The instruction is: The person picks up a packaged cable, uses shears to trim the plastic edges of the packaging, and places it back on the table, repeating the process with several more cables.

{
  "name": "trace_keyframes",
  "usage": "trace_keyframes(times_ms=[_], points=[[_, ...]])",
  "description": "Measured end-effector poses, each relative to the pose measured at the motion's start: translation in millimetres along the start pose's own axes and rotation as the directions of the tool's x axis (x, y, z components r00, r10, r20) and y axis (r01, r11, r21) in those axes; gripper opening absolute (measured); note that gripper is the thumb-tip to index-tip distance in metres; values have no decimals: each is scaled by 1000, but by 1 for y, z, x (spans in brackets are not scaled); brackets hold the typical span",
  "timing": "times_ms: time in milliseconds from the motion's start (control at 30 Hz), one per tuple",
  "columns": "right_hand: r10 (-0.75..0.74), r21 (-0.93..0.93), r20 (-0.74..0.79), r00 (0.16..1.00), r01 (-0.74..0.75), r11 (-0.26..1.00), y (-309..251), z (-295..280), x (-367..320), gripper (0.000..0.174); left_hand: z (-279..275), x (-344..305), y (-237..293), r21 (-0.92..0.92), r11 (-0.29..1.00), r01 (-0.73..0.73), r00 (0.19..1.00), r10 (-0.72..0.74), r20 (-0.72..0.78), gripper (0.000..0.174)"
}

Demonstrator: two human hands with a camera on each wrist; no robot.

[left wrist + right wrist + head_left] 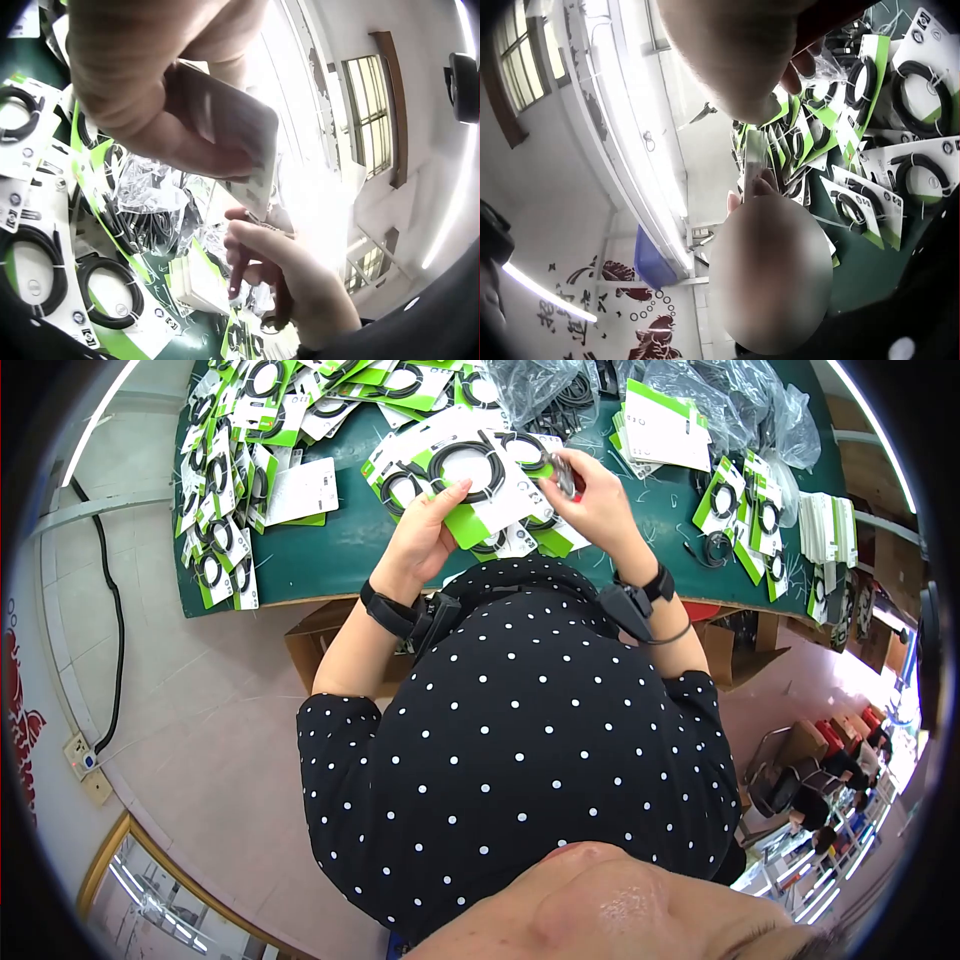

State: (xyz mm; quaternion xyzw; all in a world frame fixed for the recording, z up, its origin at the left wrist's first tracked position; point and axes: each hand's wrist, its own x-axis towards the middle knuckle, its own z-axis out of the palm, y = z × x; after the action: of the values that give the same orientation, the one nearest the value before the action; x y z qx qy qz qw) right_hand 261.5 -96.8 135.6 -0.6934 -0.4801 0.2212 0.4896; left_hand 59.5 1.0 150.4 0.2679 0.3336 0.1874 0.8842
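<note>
My left hand [425, 530] holds up a white and green packaging card [480, 485] with a black cable coil tied to it, thumb on its face and fingers behind. My right hand [595, 500] grips a small metal tool [566, 475] with red on its handles, held at the card's right edge. In the left wrist view the card's back [240, 142] is pinched by the left hand [142, 82], and the right hand [300, 285] is just below it. The right wrist view shows the card edge-on [754, 161] under the right hand [742, 52].
The green table [340, 550] is strewn with more cable cards, densest at the left [225, 490]. Clear bags of black cables [700, 400] and a stack of white cards [665, 425] lie at the back right. Cardboard boxes [320, 650] stand under the table's front edge.
</note>
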Motion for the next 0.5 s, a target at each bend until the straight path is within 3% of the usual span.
trace_keyframes(times_ms=[33,100,233,500], points=[[-93,-172,37,995,98,980,-5,-6,-4,29,1,1,0,9,1000,-21,999,21,-38,31],[-249,-484,150,957,291,825,-19,-16,-11,27,1,3,-1,20,999,-39,996,40,-74,30],[-123,-677,289,949,293,675,-28,-18,-19,30,2,8,-8,55,992,-116,987,121,-101,28],[-108,-736,286,952,290,611,-32,-12,-15,23,14,10,-16,56,965,-257,954,262,-145,23]])
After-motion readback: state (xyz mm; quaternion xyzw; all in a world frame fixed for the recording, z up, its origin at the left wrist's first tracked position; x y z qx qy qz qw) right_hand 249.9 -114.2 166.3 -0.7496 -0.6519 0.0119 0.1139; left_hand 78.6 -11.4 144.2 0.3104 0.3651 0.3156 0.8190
